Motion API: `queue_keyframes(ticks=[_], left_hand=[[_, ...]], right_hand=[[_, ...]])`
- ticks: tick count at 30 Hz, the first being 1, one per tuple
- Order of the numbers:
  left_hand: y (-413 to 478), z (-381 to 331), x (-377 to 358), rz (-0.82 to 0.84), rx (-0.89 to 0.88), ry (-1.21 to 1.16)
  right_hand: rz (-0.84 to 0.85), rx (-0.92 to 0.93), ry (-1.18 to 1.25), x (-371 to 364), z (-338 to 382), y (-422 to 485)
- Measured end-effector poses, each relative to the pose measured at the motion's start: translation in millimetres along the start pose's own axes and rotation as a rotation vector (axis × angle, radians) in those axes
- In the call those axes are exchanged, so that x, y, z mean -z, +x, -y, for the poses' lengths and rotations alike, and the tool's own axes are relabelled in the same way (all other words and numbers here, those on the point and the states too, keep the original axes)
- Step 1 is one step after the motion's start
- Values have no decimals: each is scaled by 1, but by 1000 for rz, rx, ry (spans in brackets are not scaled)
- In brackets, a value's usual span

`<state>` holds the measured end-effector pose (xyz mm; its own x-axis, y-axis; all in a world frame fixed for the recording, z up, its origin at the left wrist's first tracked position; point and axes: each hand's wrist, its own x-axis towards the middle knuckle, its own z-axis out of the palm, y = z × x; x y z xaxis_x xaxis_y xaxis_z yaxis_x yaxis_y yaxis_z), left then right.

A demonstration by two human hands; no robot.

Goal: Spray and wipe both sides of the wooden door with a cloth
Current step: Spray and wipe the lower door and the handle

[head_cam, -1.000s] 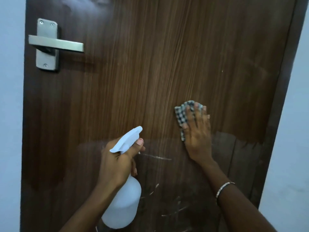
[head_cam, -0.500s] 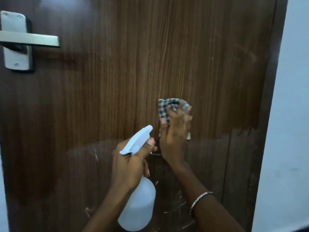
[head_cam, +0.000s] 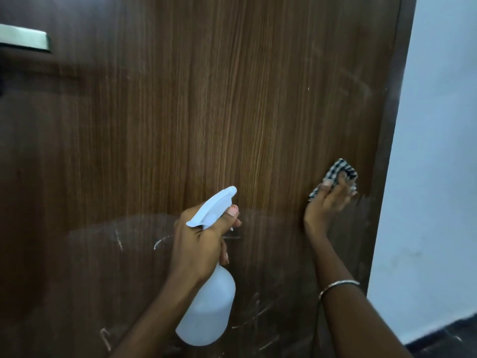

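The brown wooden door [head_cam: 206, 112] fills most of the view, with pale scratch marks low down. My left hand [head_cam: 198, 244] grips the neck of a white spray bottle [head_cam: 209, 306], thumb on top beside the nozzle, which points up and right at the door. My right hand [head_cam: 326, 205] presses a black-and-white checked cloth [head_cam: 335, 173] flat against the door near its right edge. The cloth shows above and around my fingers.
The metal door handle [head_cam: 25, 41] juts out at the upper left, partly cut off by the frame. A pale wall [head_cam: 438, 151] stands right of the door's dark edge, with a dark floor strip [head_cam: 449, 339] at the bottom right.
My right hand has slid the cloth rightwards across the door to its right edge. The view has shifted right, so the handle sits further left. The left hand still holds the bottle.
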<state>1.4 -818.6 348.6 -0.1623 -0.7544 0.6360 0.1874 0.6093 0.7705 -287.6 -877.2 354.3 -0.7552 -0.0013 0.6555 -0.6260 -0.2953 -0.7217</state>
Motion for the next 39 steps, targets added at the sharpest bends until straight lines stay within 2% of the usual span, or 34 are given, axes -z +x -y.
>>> queue_keyframes(ticks=[2, 5, 9, 11, 15, 17, 22, 26, 31, 33, 37, 39], left_hand=[[0, 0, -2, 2, -8, -6], [3, 0, -8, 28, -12, -20], [7, 2, -18, 51, -17, -53], [9, 6, -23, 59, -19, -52], [11, 10, -29, 89, -8, -48], [10, 10, -29, 95, -7, -63], [9, 18, -25, 98, 3, -50], [7, 23, -21, 101, 31, -59], [7, 29, -19, 111, 73, -82], [7, 31, -20, 113, 75, -89], [3, 36, -23, 98, 95, -93], [2, 40, -24, 88, 109, -96]], right_hand=[[51, 116, -19, -14, 20, -32], [224, 435, -68, -23, 34, -77], [344, 634, -119, -7, 8, -53], [322, 585, -131, 3, -14, -26], [163, 213, -97, 27, -55, 31], [141, 72, -96, 40, -72, 51], [158, 47, -113, 46, -84, 58], [98, -150, -86, 49, -87, 34], [114, -328, -72, 55, -82, 12], [131, -345, -62, 48, -62, 38], [200, -185, -94, 34, -16, 96], [190, -137, -106, 32, -15, 98]])
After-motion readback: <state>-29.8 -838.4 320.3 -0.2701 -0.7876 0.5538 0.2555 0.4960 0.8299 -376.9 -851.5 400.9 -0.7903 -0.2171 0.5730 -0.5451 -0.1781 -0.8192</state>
